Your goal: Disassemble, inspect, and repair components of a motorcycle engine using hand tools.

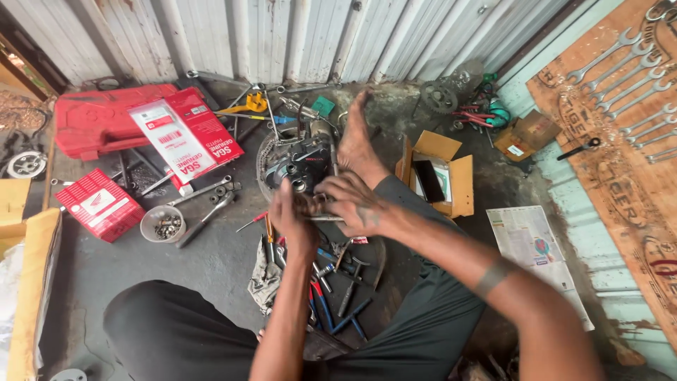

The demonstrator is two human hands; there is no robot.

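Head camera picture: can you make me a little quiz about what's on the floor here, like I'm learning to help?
1. True or false: the small round bowl holds little metal bits.
2. What lies open beside the person's foot? A) a cardboard box B) a blue bucket C) a glass jar
3. Which things hang in a row on the board at the right?

Key
1. True.
2. A, the cardboard box.
3. The spanners.

Both the left hand and the right hand work at the metal engine part.
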